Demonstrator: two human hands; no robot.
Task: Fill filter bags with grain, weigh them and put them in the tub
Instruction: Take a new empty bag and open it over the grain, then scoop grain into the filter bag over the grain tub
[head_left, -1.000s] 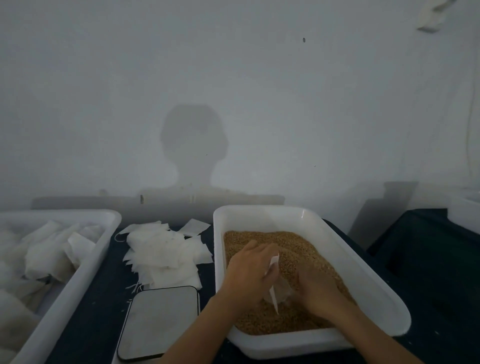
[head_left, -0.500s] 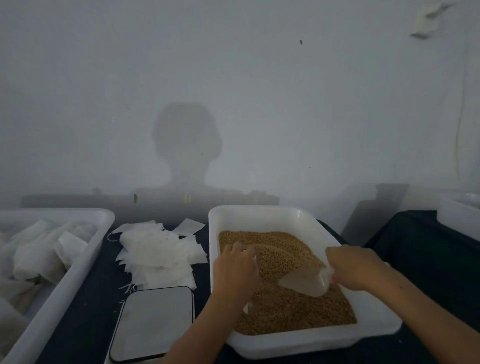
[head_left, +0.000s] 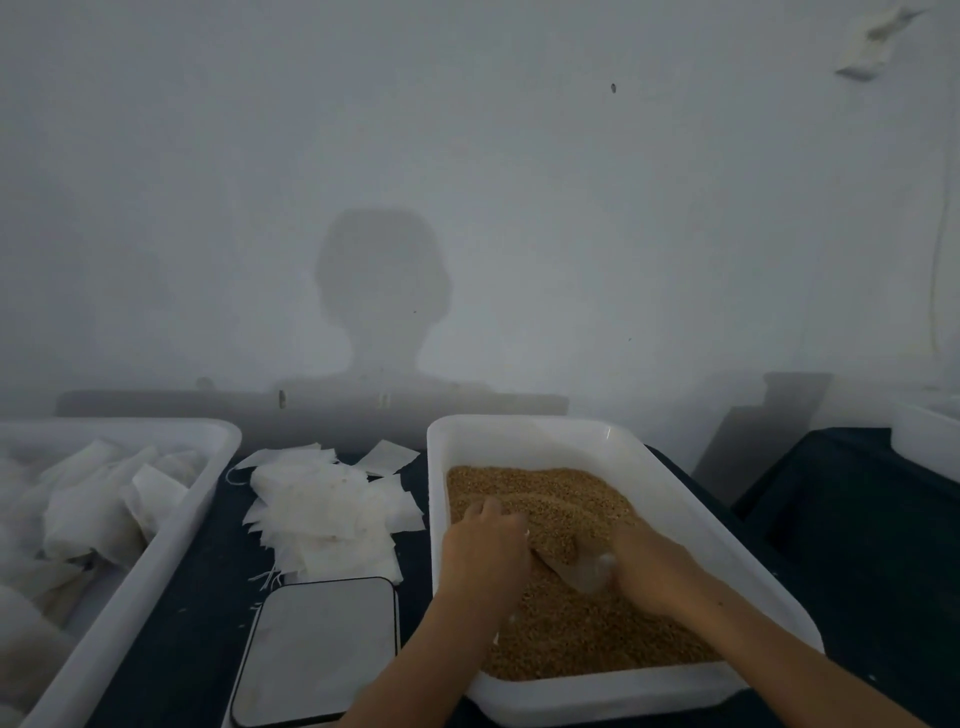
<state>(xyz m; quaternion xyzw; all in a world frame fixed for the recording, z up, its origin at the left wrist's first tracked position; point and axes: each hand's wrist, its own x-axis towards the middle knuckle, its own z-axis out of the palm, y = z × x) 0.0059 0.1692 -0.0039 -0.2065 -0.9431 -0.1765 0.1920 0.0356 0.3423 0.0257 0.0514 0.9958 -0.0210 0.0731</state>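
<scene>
— While both hands are down in the grain tray (head_left: 696, 499), I read the scene like this: the right hand (head_left: 652, 569) grips a small clear scoop (head_left: 584, 566) low in the brown grain (head_left: 576, 618), fingers curled round its handle end. The left hand (head_left: 485, 551) rests on the grain just beside the scoop's mouth, fingers bent down into the heap. I cannot tell whether it pinches a filter bag under there; nothing white shows clearly in it.

— And the surface around the tray?

— I see a dark table (head_left: 202, 613), nearly black in this dim light. Left of the grain tray lies a loose pile of empty filter bags (head_left: 327, 514), white squares with thin strings trailing off. Nearer me, just beside the tray's left wall, sits the scale (head_left: 317, 649), its grey platform bare. At the far left stands the white tub (head_left: 156, 561), holding filled bags (head_left: 98, 509).

— The room?

— I get a plain pale wall (head_left: 467, 182) right behind the table, with the person's head-and-shoulders shadow (head_left: 382, 296) thrown on it above the bag pile. Another white container (head_left: 927, 436) shows at the right edge, on a second dark surface set apart from the table.
</scene>
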